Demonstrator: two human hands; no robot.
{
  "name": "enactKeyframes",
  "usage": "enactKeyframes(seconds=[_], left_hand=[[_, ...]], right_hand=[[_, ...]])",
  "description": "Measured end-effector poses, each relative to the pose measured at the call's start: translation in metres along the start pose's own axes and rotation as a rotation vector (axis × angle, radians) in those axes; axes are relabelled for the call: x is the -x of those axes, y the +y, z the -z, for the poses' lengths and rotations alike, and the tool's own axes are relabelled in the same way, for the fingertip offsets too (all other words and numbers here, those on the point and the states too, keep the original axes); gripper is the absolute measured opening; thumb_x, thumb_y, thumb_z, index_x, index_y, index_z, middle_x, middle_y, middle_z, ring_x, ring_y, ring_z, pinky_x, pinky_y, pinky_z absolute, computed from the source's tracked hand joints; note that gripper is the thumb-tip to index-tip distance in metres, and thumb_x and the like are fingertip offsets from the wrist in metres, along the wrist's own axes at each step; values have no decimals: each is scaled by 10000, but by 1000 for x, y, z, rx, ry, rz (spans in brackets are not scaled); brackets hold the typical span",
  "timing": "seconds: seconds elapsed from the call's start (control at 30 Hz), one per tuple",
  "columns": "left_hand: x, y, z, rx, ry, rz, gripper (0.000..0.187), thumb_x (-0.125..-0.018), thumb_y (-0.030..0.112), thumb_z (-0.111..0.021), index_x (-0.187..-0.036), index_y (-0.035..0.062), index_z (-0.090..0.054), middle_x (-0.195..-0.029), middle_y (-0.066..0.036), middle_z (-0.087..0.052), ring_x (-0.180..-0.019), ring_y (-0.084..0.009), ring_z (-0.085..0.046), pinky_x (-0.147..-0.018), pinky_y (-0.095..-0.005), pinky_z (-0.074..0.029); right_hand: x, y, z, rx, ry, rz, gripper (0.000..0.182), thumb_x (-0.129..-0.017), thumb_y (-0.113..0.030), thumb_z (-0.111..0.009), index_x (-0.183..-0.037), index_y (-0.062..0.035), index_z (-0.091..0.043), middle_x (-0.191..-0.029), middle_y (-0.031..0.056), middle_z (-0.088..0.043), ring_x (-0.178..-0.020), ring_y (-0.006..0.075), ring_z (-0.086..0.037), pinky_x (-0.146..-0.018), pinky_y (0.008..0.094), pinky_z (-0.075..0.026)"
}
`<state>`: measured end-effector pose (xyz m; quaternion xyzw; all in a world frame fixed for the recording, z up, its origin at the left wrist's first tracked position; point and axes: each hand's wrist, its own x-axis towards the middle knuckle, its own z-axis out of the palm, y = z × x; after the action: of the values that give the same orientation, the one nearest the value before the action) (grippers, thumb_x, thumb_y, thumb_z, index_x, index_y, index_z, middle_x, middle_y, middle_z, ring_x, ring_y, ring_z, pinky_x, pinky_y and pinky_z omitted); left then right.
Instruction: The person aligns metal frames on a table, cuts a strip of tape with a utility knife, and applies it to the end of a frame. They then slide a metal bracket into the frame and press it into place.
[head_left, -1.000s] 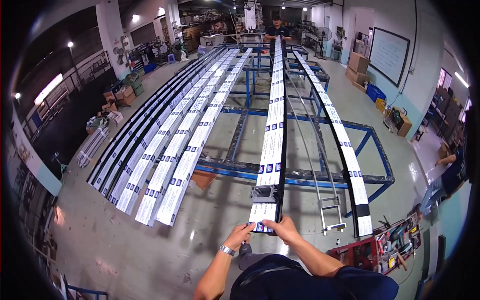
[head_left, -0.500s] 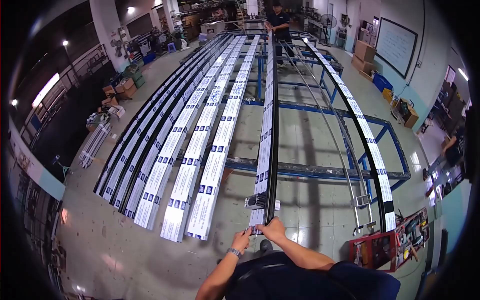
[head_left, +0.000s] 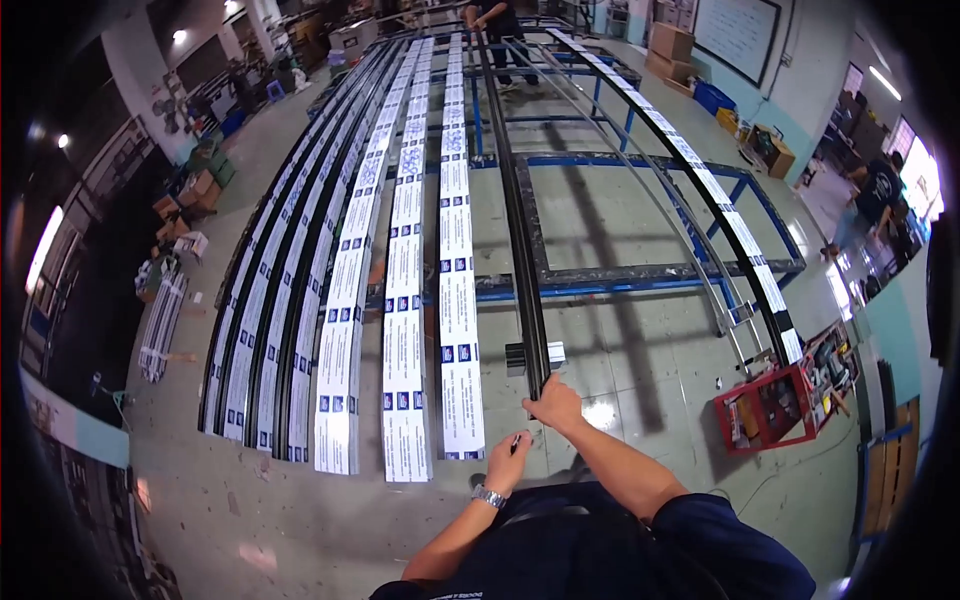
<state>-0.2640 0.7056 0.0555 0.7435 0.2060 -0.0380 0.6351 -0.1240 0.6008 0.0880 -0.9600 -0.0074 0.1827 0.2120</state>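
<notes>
A long black profile bar (head_left: 521,240) runs away from me over the blue frame, its dark ribbed side up. My right hand (head_left: 556,404) is closed around its near end. My left hand (head_left: 507,462) is closed just below and left of that end, apart from the bar. Something small and dark shows at its fingertips, too small to name. Beside the bar, near my right hand, a small dark block (head_left: 516,359) and a pale piece (head_left: 556,353) stick out on either side. At the far end, a co-worker's hands (head_left: 478,22) are at the bar.
Several film-wrapped profiles (head_left: 461,300) lie lengthwise to the left. Another profile (head_left: 722,210) and thin metal rods (head_left: 655,200) lie to the right on the blue metal frame (head_left: 640,272). A red tool cart (head_left: 765,412) stands at front right. Another person (head_left: 878,195) is at far right.
The bar has turned, so its white printed film has given way to the dark side. My left hand has come off its near end; my right hand stays on it. The view has shifted.
</notes>
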Motion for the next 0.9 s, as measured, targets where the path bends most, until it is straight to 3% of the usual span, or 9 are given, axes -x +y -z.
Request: enactKeyframes(seconds=[0.03, 0.2, 0.33, 0.37, 0.5, 0.63, 0.73, 0.8, 0.9], left_hand=[[2, 7, 0, -10, -62, -20, 376, -1016, 329, -565, -1134, -3, -696, -864, -54, -715, -787, -110, -581, -737, -280, -466], [23, 69, -34, 84, -244, -85, 314, -1035, 287, -532, -1132, 34, -691, -826, -24, -673, -718, -66, -538, -632, -237, -438], [24, 98, -113, 206, -345, -15, 253, -1034, 242, -525, -1122, 69, -687, -712, 8, -605, -626, -49, -507, -573, -232, -438], [26, 108, -137, 156, -339, 64, 221, -1025, 219, -550, -1122, 73, -684, -706, 37, -572, -625, -47, -485, -571, -220, -417], [12, 81, -233, 116, -371, 84, 223, -995, 244, -614, -1081, 58, -702, -724, 55, -560, -659, -34, -463, -579, -212, -381], [10, 88, -285, 25, -421, 245, 374, -1004, 430, -563, -993, 90, -717, -650, 86, -389, -534, -37, -345, -465, -235, -325], [-6, 92, -316, 58, -489, 441, 372, -1007, 395, -569, -1001, 48, -704, -634, 74, -391, -518, -48, -349, -471, -221, -337], [-15, 100, -340, 17, -527, 434, 353, -1002, 378, -585, -1009, 45, -701, -638, 72, -408, -519, -45, -358, -468, -221, -335], [-38, 114, -383, -27, -579, 400, 324, -980, 368, -623, -1033, 59, -706, -649, 62, -460, -500, -45, -386, -441, -216, -330]], right_hand=[[3, 4, 3, -39, -16, 48, 803, -725, -562, -744, -1131, 73, -467, -942, 271, -698, -895, 421, -699, -785, 477, -570], [14, 60, 14, -313, -152, 279, 911, -810, -604, -679, -1378, 64, -432, -1087, 325, -666, -1013, 440, -672, -883, 463, -545], [38, 177, 14, -565, -180, 473, 706, -864, -477, -691, -1353, 6, -531, -1057, 226, -717, -1019, 383, -690, -891, 416, -541], [52, 208, 18, -775, -289, 290, 599, -885, -409, -697, -1317, -10, -582, -1004, 167, -741, -966, 291, -718, -856, 375, -550], [90, 368, 49, -821, -240, -56, 552, -900, -388, -698, -1294, -12, -607, -961, 151, -740, -841, 197, -702, -747, 332, -547], [118, 475, 122, -862, 228, -288, 510, -891, -309, -724, -1230, 58, -621, -894, 122, -718, -801, 138, -651, -732, 293, -523], [114, 517, 189, -768, 496, -260, 480, -898, -271, -722, -1228, 61, -613, -904, 118, -715, -822, 139, -651, -752, 289, -522], [96, 545, 214, -657, 687, -277, 509, -893, -279, -716, -1276, 33, -592, -1042, 207, -717, -962, 243, -701, -868, 348, -536], [64, 576, 256, -525, 722, -302, 602, -880, -329, -716, -1337, 22, -541, -1257, 247, -622, -1172, 360, -604, -1012, 422, -460]])
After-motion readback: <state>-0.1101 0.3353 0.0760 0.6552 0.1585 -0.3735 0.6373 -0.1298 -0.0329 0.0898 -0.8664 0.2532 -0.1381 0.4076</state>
